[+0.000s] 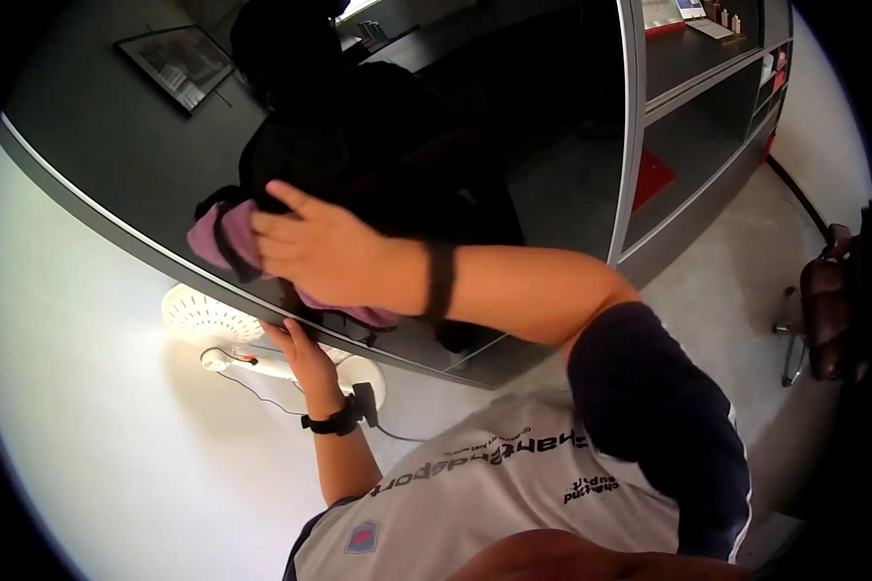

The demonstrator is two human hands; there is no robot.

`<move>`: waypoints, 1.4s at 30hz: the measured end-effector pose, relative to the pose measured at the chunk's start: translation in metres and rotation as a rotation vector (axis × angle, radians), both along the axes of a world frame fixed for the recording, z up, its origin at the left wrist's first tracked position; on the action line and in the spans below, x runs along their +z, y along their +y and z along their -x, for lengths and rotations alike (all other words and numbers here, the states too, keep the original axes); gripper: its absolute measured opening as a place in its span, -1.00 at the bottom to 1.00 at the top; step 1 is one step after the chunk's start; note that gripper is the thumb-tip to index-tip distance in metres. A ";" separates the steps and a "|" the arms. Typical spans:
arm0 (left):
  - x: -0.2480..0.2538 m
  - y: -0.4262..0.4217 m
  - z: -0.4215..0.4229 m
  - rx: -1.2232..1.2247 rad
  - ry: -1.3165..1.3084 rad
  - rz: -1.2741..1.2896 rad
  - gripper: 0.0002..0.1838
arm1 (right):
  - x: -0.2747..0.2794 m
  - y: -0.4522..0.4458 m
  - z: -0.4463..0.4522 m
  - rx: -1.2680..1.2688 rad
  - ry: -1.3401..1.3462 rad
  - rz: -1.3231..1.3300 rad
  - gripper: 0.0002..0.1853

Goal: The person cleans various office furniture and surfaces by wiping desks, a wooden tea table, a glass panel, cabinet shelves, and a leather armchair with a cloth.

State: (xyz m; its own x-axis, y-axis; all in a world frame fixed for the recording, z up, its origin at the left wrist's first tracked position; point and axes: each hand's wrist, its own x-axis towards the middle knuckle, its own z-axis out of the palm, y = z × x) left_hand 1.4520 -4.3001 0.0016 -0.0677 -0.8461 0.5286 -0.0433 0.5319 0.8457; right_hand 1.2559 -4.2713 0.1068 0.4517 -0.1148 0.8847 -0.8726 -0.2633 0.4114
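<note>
A crumpled purple cloth point(221, 240) with dark edging lies against a dark glossy panel point(562, 194), which mirrors a person's dark outline. My right hand point(325, 254) presses on the cloth, its fingers bent over it and the index finger sticking out. More purple fabric shows under the wrist. Lower down, my left hand point(308, 358) grips the panel's grey metal edge point(150, 247); some of its fingertips are hidden there. Each wrist wears a black band, and the left one carries a small black box.
Beyond the edge, near my left hand, stands a white fan point(208, 315) with a cord. Open shelves point(698, 145) hold small items and a red sheet at upper right. A brown leather chair point(828, 310) stands on the floor at far right.
</note>
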 end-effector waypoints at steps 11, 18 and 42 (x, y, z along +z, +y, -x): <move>-0.014 -0.003 -0.015 0.028 0.016 -0.078 -0.31 | -0.095 0.054 0.201 -0.518 -0.832 0.090 -0.20; -0.008 0.009 0.003 0.114 -0.099 -0.046 -0.26 | -0.348 0.047 0.175 -0.493 -1.500 -0.064 -0.20; -0.031 0.005 -0.005 0.109 -0.188 0.182 -0.20 | -0.472 0.053 0.146 -0.461 -1.464 -0.155 -0.32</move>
